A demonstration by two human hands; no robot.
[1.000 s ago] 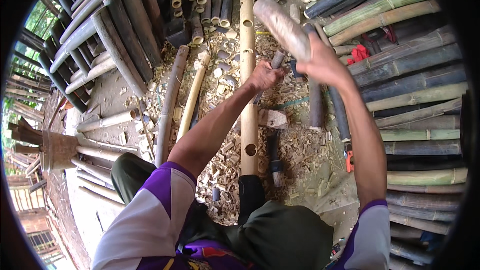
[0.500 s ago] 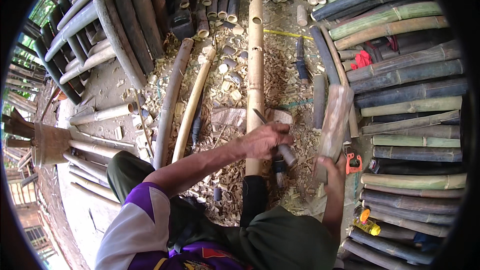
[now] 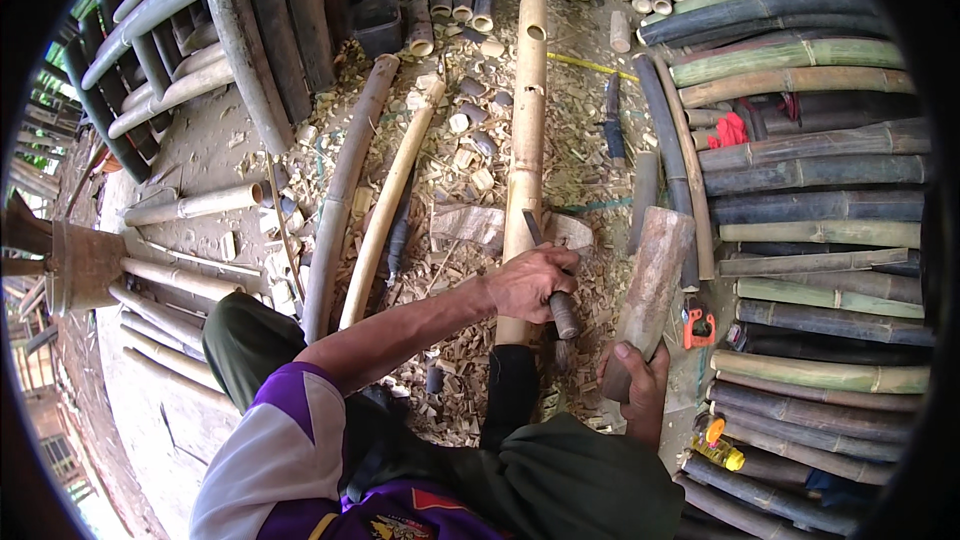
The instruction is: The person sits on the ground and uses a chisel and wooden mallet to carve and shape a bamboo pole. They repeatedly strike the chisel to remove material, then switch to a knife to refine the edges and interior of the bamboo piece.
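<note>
A long pale bamboo pole [image 3: 527, 110] with cut holes runs away from me down the middle. My left hand [image 3: 530, 282] grips a chisel [image 3: 552, 280] whose blade rests slanted on the pole, the wooden handle end pointing toward me. My right hand [image 3: 640, 385] holds a thick wooden mallet [image 3: 652, 275] by its lower end. The mallet stands nearly upright to the right of the pole, apart from the chisel.
Wood chips [image 3: 470, 170] and short offcuts cover the ground around the pole. Two thinner poles [image 3: 375, 190] lie to the left. Stacked green and dark bamboo [image 3: 820, 190] fills the right side, more poles the far left. A knife [image 3: 613, 120] and an orange tool [image 3: 699, 325] lie nearby.
The mallet came down from high overhead to low on the right, beside the pole. My left hand stayed on the chisel at the pole, and my view tilted closer.
</note>
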